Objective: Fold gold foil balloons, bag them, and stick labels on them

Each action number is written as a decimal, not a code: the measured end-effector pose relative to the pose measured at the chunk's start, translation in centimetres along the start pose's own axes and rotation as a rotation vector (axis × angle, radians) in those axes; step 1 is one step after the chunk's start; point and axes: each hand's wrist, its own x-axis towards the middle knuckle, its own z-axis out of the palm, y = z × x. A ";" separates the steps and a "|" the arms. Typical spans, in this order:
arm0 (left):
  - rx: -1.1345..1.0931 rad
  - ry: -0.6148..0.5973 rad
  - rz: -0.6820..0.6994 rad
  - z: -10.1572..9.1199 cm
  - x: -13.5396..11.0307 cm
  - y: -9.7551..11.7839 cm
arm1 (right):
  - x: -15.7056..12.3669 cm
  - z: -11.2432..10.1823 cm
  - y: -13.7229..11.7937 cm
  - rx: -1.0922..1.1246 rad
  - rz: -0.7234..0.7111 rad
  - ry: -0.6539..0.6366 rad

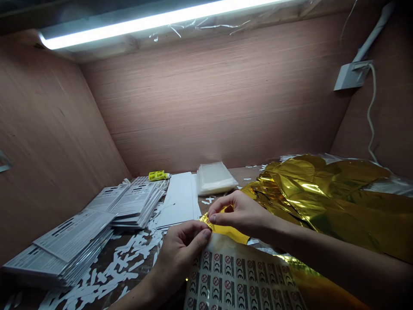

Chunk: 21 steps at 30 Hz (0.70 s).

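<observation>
My left hand (179, 258) and my right hand (240, 213) meet at the middle of the view, and their fingertips pinch a narrow strip of gold metallic foil (227, 231). Below the strip lies a sheet of printed warning stickers (238, 277), its lower part running out of view. A large crumpled mass of gold foil (322, 193) fills the right side, beyond my right forearm. The pinched spot is partly hidden by my fingers, so I cannot tell whether a sticker sits there.
Stacks of printed white cards (64, 245) stand at the left, among white sticker backing scraps (106, 271). Further back lie a white board (179, 200), a stack of clear plastic bags (215, 178) and a yellow package (157, 175). Wooden walls and a light strip (155, 23) enclose the bench.
</observation>
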 end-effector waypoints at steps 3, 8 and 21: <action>0.008 0.054 0.031 -0.9 0.7 -0.2 | -0.2 -0.1 -0.6 -0.059 -0.083 0.133; -0.029 0.342 0.112 -3.5 3.0 -0.3 | -0.6 -0.5 -2.2 0.024 -0.166 0.282; -0.485 0.866 0.162 -8.0 6.9 -1.2 | -1.4 2.4 0.2 -0.063 0.094 -0.189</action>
